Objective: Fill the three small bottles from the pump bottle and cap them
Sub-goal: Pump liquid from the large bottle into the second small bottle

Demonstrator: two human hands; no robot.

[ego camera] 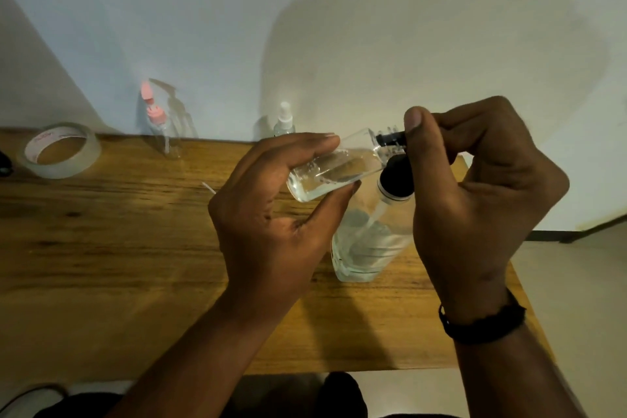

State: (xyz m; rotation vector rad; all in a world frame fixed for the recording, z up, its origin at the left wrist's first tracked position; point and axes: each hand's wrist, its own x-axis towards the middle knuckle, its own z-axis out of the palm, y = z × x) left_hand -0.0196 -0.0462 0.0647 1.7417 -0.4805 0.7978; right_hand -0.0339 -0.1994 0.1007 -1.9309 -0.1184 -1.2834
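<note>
On the wooden table (118, 248), a roll of clear tape (62, 150) lies far left, then a pink-capped bottle (159, 125) and a small spray bottle (284, 120) by the wall. The left hand (274, 214) holds a small clear bottle (334, 170) tilted (partly filled). The right hand (475, 187) pinches its black cap (393, 138), above the pump bottle (369, 237).

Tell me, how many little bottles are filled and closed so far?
None clearly finished. The left hand holds a part-filled small bottle while the right hand fits its black cap. The pink-topped bottle and white-topped bottle by the wall look empty or unclear. The pump bottle holds liquid.
</note>
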